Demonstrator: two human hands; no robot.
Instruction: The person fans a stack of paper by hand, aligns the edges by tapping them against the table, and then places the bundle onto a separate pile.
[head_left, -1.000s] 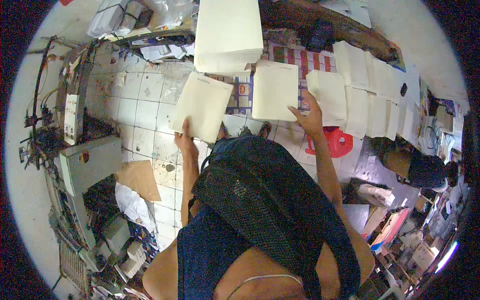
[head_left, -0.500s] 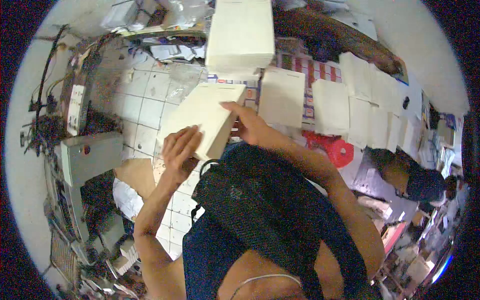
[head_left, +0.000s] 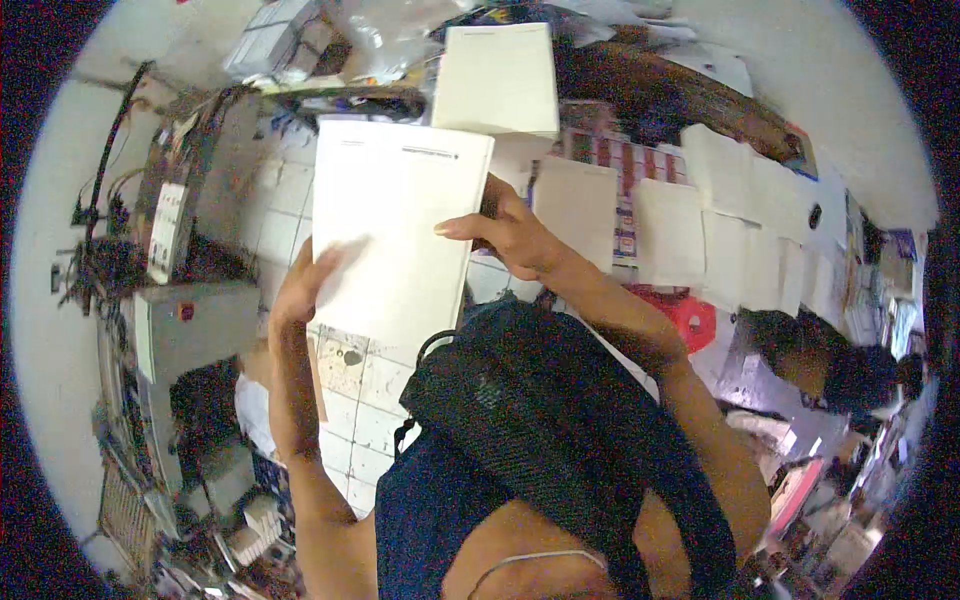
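I hold the paper stack (head_left: 395, 220) over the tiled floor (head_left: 355, 385), right hand (head_left: 515, 240) pinching its right edge, left hand (head_left: 305, 285) blurred at its lower left, grip indeterminable.

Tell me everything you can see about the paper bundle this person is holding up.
The paper bundle is a cream-white rectangular sheaf, plain but for a small dark line of print near its top edge. It is held up with its broad face to the camera. The left hand, blurred, holds its lower left edge, the right hand its right edge.
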